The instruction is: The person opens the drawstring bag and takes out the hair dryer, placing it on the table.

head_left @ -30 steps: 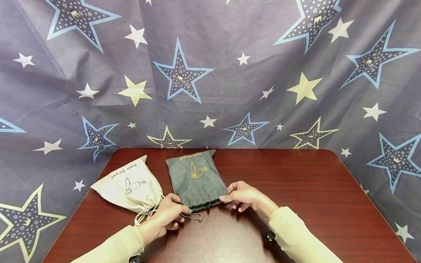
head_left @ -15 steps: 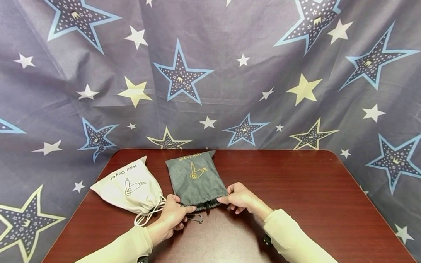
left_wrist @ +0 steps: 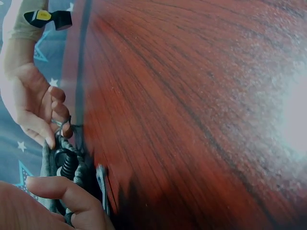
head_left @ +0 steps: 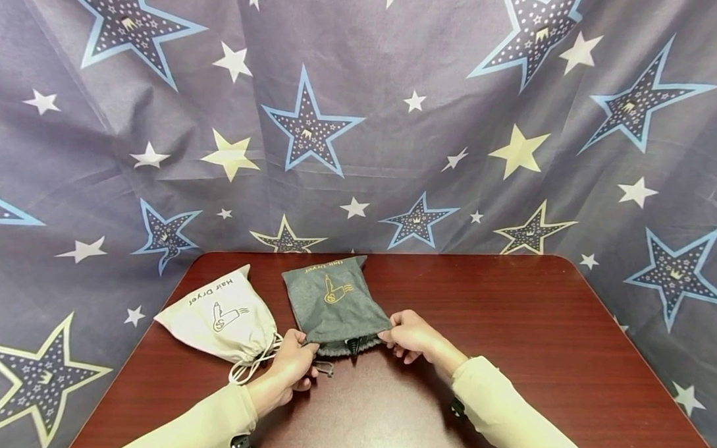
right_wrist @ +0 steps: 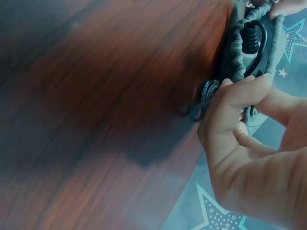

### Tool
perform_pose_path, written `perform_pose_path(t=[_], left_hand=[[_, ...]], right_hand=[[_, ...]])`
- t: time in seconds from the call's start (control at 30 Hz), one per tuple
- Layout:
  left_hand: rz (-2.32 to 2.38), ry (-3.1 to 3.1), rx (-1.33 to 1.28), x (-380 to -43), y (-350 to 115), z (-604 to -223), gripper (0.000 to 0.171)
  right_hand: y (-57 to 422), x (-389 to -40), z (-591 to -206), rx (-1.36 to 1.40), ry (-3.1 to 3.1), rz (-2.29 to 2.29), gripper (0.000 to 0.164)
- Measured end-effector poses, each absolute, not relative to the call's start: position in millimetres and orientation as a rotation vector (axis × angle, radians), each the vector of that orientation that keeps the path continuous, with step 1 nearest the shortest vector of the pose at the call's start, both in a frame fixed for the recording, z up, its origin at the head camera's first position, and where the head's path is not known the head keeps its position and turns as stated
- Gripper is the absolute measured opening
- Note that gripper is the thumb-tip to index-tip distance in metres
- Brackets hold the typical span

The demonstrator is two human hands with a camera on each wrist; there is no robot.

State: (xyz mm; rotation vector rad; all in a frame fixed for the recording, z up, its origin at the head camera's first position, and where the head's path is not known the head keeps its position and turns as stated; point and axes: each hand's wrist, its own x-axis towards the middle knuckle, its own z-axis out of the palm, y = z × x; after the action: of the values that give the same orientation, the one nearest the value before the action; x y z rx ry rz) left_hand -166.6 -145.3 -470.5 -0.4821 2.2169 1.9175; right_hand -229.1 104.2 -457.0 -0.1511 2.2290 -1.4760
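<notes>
A dark grey drawstring pouch [head_left: 336,309] with a gold hair dryer print lies flat, its gathered mouth facing me and parted. My left hand [head_left: 290,365] pinches the mouth's left corner. At the right corner, my right hand [head_left: 412,336] pinches the rim between thumb and fingers. Between the two edges shows a black cord with a ribbed sleeve [right_wrist: 249,40]; the left wrist view also has this ribbed piece [left_wrist: 68,166] inside the opening. Whatever lies deeper in the pouch is hidden by the cloth. The pouch's drawstring end [head_left: 325,368] trails on the table beside my left hand.
Left of the grey pouch lies a cream drawstring pouch [head_left: 225,315] with a black hair dryer print, its white cords [head_left: 249,368] close to my left wrist. The reddish-brown table [head_left: 509,321] ends at a star-patterned cloth backdrop [head_left: 361,151].
Both hands have shifted their hold along the grey pouch's mouth and lifted its upper edge. The mouth has gone from nearly flat to parted, and the black ribbed piece now shows.
</notes>
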Motion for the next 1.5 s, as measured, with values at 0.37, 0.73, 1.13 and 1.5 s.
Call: perform_pose_path(t=[0.37,0.73,1.13,1.5], left_hand=[[1.902,2.228,-0.501,-167,-145,-472,0.032],[1.891,2.241,-0.51,-169,-144,-472,0.02],[1.89,2.261,-0.494,-169,-152,-473,0.014],[1.861,2.342,-0.471,-170,-159,-471,0.009]], right_hand=[[103,-228,-458,-0.142,2.285,-1.451,0.041],[100,-229,-459,-0.118,2.332,-1.446,0.036],[106,-231,-458,-0.075,2.322,-1.443,0.025],[107,-232,-458,0.0,2.401,-1.411,0.02]])
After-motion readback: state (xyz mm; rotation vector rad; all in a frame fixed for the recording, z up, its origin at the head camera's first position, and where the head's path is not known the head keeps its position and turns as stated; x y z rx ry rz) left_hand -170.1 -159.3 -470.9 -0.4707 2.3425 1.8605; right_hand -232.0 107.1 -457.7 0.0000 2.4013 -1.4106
